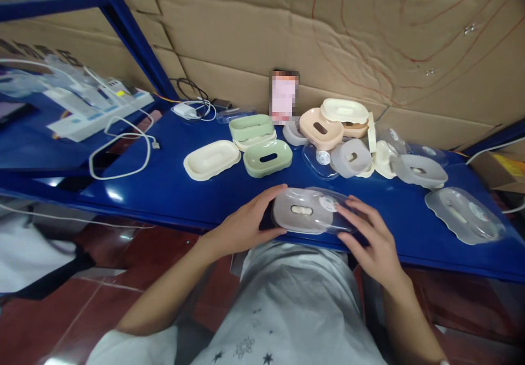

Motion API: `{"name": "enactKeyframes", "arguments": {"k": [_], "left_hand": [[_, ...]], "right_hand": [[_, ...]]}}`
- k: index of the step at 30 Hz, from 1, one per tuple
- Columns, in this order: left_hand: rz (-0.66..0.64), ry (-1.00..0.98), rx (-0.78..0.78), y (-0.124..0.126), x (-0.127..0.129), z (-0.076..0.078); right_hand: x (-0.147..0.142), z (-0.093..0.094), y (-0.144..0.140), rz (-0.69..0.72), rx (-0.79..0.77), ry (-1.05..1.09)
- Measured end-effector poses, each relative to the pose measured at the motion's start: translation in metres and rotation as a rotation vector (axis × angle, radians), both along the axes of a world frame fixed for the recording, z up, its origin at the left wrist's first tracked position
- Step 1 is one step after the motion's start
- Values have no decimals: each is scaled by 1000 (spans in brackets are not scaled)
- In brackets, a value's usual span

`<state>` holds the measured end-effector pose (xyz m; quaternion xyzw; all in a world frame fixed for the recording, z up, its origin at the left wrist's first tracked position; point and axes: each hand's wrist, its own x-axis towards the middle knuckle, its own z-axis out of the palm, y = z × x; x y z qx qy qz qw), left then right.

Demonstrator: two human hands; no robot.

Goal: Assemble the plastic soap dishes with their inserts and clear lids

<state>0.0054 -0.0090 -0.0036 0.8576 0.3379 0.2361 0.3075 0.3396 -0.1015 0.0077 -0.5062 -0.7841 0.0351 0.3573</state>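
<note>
Near the table's front edge, my left hand [249, 218] grips the left end of a grey soap dish [303, 224], fingers on its far side and thumb on its near side. A cream-coloured piece shows in the slot at its middle. My right hand [372, 235] holds a clear plastic lid [345, 218] with a round white sticker. The lid overlaps the right part of the dish and is shifted to the right of it. Whether the lid touches the dish, I cannot tell.
Behind are green soap dishes [267, 158], a cream tray [212, 160], a peach dish [321, 128], grey dishes [351, 158] and another clear lid [320, 163]. A lidded dish [465, 216] lies right. A phone [284, 97] leans on cardboard; a power strip [102, 116] is left.
</note>
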Motion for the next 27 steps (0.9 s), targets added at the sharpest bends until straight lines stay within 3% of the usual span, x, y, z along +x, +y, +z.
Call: {"name": "enactKeyframes", "arguments": {"k": [3, 7, 20, 27], "left_hand": [[1, -29, -5, 1, 0, -4], [-13, -44, 3, 1, 0, -6], [-54, -40, 43, 1, 0, -4], [-67, -25, -12, 1, 0, -1]], "right_hand": [[-23, 2, 9, 124, 3, -50], [-39, 0, 17, 189, -3, -119], [-40, -12, 12, 129, 64, -147], [-40, -10, 13, 139, 53, -115]]}}
